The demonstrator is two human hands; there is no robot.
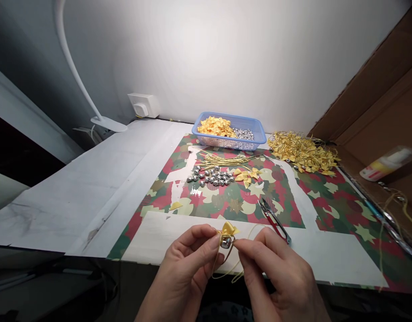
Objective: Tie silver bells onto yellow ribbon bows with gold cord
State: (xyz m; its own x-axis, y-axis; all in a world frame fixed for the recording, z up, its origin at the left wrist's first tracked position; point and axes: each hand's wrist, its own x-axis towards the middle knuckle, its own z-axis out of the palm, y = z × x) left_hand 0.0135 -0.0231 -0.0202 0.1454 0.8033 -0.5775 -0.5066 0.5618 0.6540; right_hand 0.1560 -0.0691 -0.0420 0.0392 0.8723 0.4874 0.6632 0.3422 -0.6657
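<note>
Between thumb and fingers, my left hand (192,255) pinches a yellow ribbon bow (228,228) at the table's front edge. Just under the bow sits a silver jingle bell (226,242). My right hand (276,268) is closed in a pinch on a thin yellow cord (237,264), close to the bell's right side. Loops of that cord hang below and between both hands. Behind my right hand lies a pair of thread snips (275,220) with red and dark handles.
A blue basket (229,144) holds yellow bows and small bells. Before it lie gold cords (222,160), loose silver bells (212,176) and several bows (247,176). A heap of corded bows (303,152) is at right, near a bottle (387,165). A white lamp (74,67) stands left.
</note>
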